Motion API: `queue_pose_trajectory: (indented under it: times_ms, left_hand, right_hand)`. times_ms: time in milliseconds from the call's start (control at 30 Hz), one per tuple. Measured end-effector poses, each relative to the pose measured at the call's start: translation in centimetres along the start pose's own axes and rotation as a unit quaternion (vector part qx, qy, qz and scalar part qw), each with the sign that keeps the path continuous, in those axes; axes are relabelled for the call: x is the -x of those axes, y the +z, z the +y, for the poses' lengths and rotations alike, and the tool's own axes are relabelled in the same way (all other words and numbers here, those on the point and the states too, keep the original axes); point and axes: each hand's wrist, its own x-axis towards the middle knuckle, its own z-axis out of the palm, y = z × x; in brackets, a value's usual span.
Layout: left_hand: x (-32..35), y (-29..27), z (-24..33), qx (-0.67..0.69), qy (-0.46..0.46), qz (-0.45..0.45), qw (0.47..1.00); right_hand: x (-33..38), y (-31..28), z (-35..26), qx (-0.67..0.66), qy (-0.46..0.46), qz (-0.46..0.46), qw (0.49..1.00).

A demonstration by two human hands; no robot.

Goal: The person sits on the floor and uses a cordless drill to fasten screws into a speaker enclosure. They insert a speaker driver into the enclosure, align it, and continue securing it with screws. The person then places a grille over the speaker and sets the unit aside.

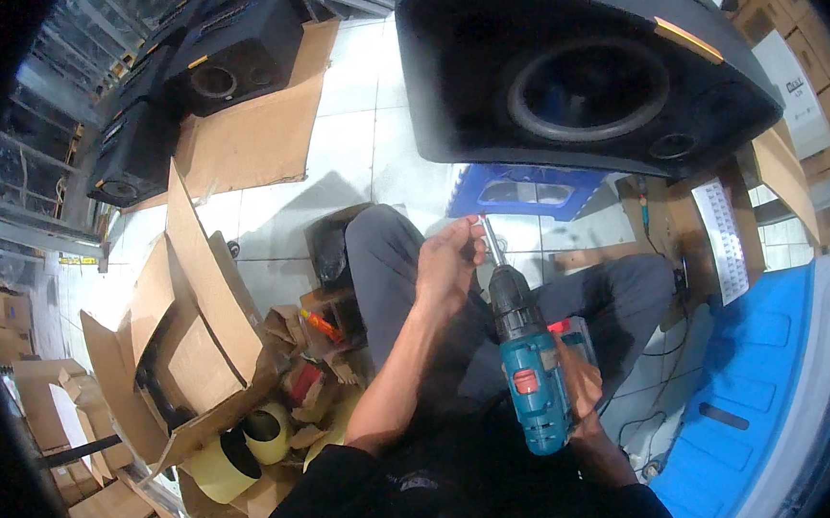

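A teal and black cordless drill [535, 385] points up and away from me, with a long silver bit [494, 244] in its chuck. My right hand [580, 377] is wrapped round its grip, partly hidden behind the drill body. At the bit's tip, the fingers of my left hand [447, 266] are pinched together; whatever small thing they hold is too small to name. Beyond both hands, a large black speaker cabinet [462, 102] with a big round cone opening rests on a blue plastic stool [565, 205].
Opened cardboard boxes [189, 323] and yellow rolls [222, 465] lie to my left, near an orange-handled tool [321, 325]. More black speakers [237, 55] stand far left on flattened cardboard [262, 140]. To the right are a blue plastic panel [741, 381], a label sheet [720, 238] and a cable [667, 349].
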Motion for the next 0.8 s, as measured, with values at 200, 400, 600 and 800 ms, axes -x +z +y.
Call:
queue_pose_trajectory:
  times_ms: [200,400,600,800]
  left_hand:
    - [-1.6,0.2,0.4,0.031,0.006,0.023,0.999]
    - [-2.3,0.3,0.0,0.057,-0.013,0.041,0.997]
    - [-1.3,1.1,0.5,0.042,0.001,-0.005,0.999]
    - [-1.0,1.5,1.0,0.03,0.033,-0.016,0.999]
  right_hand:
    - [0.4,-0.1,-0.1,-0.021,0.022,-0.014,0.999]
    - [0.9,-0.4,-0.1,-0.034,0.049,-0.013,0.998]
    - [0.9,0.1,0.0,-0.043,0.063,-0.012,0.997]
    - [2.6,0.2,0.3,-0.072,0.115,-0.014,0.991]
